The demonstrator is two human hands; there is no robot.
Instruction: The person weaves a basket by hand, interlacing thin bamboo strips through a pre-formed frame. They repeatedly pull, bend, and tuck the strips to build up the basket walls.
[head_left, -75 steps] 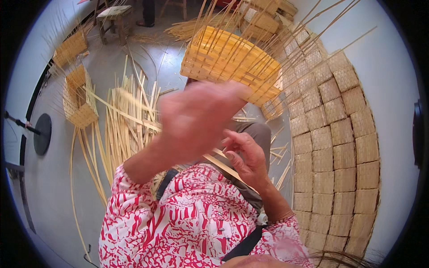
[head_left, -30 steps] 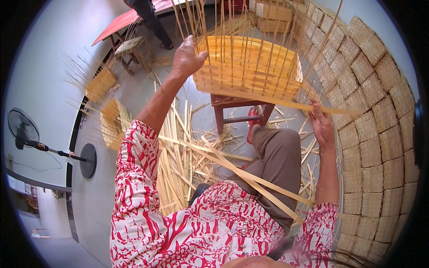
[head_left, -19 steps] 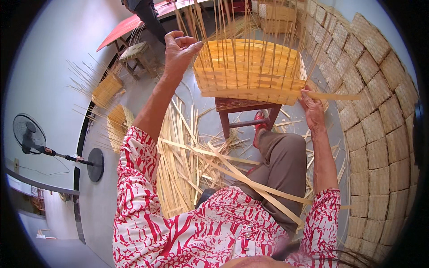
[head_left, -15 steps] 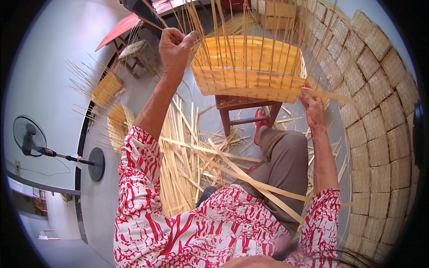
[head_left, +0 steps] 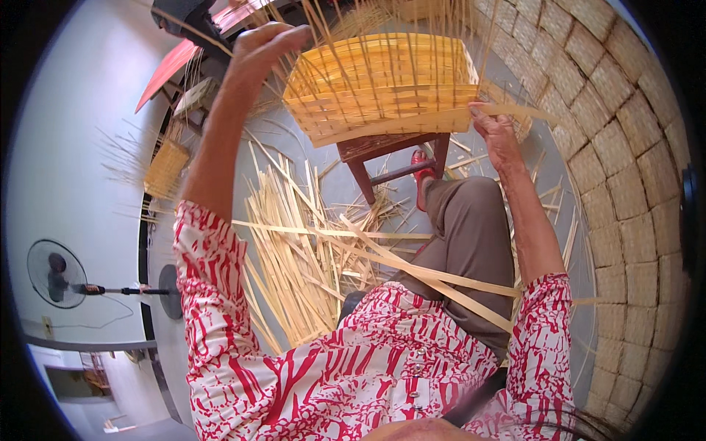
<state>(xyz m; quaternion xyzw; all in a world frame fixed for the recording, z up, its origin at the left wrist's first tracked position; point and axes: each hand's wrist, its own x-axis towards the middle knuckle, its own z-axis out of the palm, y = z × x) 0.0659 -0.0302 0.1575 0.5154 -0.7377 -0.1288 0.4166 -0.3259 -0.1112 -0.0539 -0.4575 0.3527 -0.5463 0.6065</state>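
A yellow woven bamboo basket [head_left: 382, 110] with tall upright stakes [head_left: 382, 51] rests tilted on a small wooden stool [head_left: 393, 147]. At its right front corner, my right hand [head_left: 496, 136] pinches a flat bamboo strip [head_left: 526, 112]. One end of that strip sticks out to the right; the rest runs along the basket's front. My left hand [head_left: 261, 51] is raised by the far left corner, fingers closed, its back toward me. A thin stake crosses behind that wrist; what the fingers grip is hidden.
Loose bamboo strips [head_left: 287, 250] cover the floor, and a few lie over my lap. Stacked woven panels [head_left: 625, 184] line the right side. At left are a standing fan [head_left: 57, 273] and another stake-edged basket [head_left: 166, 167]. A person's dark-clothed part [head_left: 193, 18] shows beyond a red table.
The view has shifted, so basket and stool sit higher and further left. My left hand has turned, hiding its fingers. My right hand keeps its pinch at the corner.
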